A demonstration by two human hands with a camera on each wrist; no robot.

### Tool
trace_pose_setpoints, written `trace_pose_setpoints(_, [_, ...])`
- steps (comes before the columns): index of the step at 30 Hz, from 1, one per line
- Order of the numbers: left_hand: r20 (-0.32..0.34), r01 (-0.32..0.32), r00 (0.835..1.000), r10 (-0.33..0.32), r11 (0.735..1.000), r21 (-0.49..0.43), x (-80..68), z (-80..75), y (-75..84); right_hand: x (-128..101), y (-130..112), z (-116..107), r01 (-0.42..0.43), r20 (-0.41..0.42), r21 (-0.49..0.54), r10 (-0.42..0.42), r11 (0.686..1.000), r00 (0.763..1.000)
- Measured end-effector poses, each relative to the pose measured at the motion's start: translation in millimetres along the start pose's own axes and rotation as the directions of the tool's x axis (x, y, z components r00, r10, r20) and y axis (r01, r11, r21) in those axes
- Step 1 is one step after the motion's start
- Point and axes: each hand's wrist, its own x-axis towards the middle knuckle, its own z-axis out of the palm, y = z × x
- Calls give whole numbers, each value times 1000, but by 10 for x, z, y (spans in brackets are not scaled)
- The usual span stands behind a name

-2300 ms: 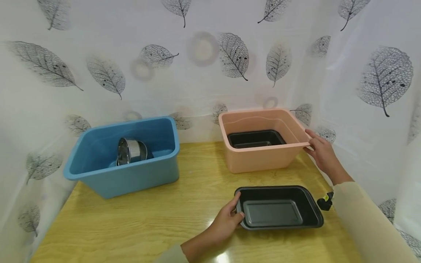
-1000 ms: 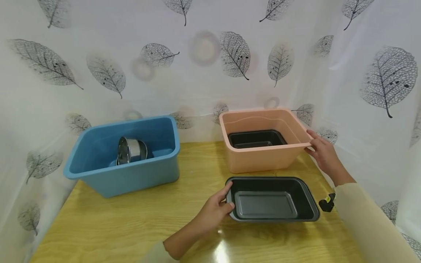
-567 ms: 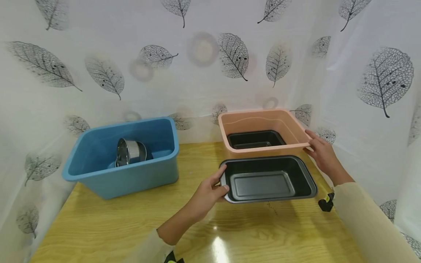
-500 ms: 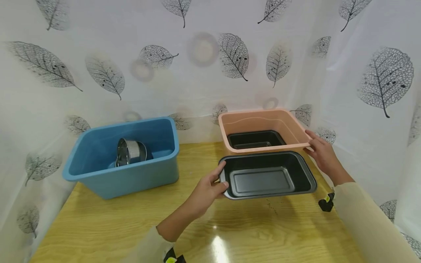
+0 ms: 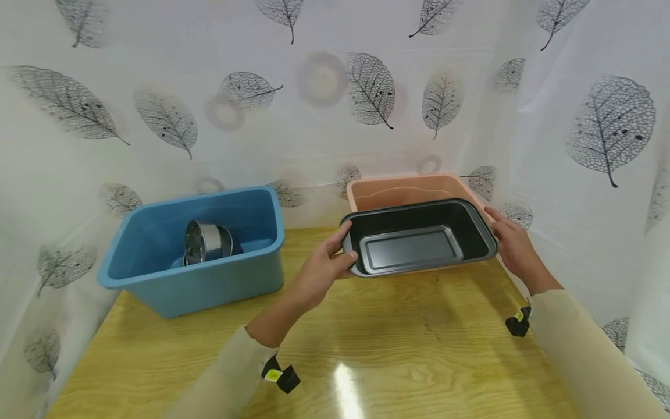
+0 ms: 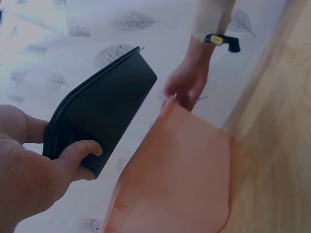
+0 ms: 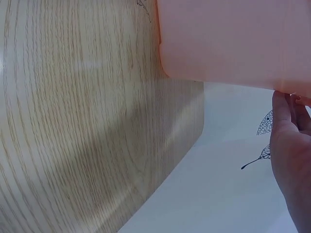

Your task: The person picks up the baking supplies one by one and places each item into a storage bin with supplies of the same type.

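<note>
Left hand (image 5: 321, 269) pinches pan (image 5: 419, 235) by short left rim, pan airborne at frame centre over pink bin (image 5: 366, 192); right hand (image 5: 515, 247) grips bin's right rim. Pan looks stiff, light, slick-coated; rim lip best hold

matt dark metal baking pan (image 5: 419, 235), smooth pink plastic tub (image 5: 400, 190), glossy wooden table (image 5: 366, 355)

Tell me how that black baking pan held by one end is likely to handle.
The black baking pan looks stiff: gripped only at its left end by the left hand, it stays straight without sagging. Probably fairly light, since one hand carries it. Its glossy coating may be slippery, and a one-end grip could let it tip.
</note>
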Motion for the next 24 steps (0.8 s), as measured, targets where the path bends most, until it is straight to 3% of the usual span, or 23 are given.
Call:
trace_pose_setpoints(5, [-29, -31, 999, 32, 999, 20, 186, -55, 70, -12, -12, 3, 15, 29, 23, -16, 1000, 999])
trace_pose_setpoints(11, [-40, -9, 999, 9, 1000, 5, 419, -110, 103, -19, -12, 1, 39, 62, -22, -37, 999, 997])
trace_pose_setpoints(18, [-74, 29, 997, -27, 999, 24, 743, -143, 104, -11, -13, 9, 21, 41, -45, -19, 999, 999])
trace_pose_setpoints(24, [-99, 33, 995, -30, 999, 33, 1007, -166, 116, -7, 1, 16, 32, 41, 2, -32, 999, 999])
